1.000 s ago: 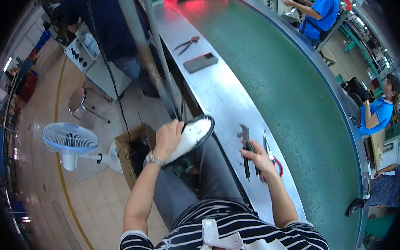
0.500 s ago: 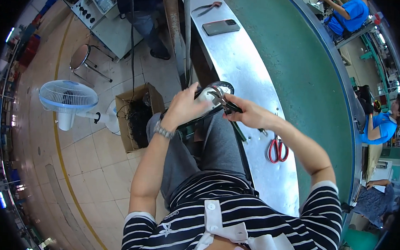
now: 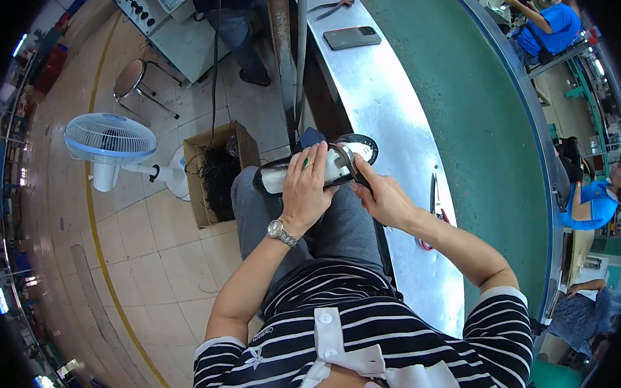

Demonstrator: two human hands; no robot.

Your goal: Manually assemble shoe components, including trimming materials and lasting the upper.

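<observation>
Floor, far left: a white and blue pedestal fan (image 3: 109,141) and an open cardboard box (image 3: 217,171) holding a dark tangle, contents not identifiable.

Left hand (image 3: 304,190): lies palm-down over the shoe piece, fingers (image 3: 311,157) spread and pressed flat along its upper face. A wristwatch (image 3: 281,232) sits on the wrist.

Shoe piece (image 3: 277,178): a long, dark-rimmed item with a pale inner face, resembling a sole or insole assembly, held over the lap just short of the worktop edge. Probably light and fairly flexible, likely to bend if gripped at one end only; the rim looks the firmer place to take hold, with support from beneath at mid-length. The pale face may mark or scuff. Most of its middle is covered by the left hand, so its true form is uncertain.

Right hand (image 3: 384,198): fingers drawn together, pinching the dark edge at the piece's far end. Whether they also hold a small tool cannot be told.

Worktop (image 3: 392,107): bare metal strip beside a green belt. A dark phone (image 3: 352,37) lies well away; red-handled scissors (image 3: 435,204) lie just beyond the right wrist, partly hidden by the forearm.

Right margin: co-workers in blue, cut off by the picture's rim.
</observation>
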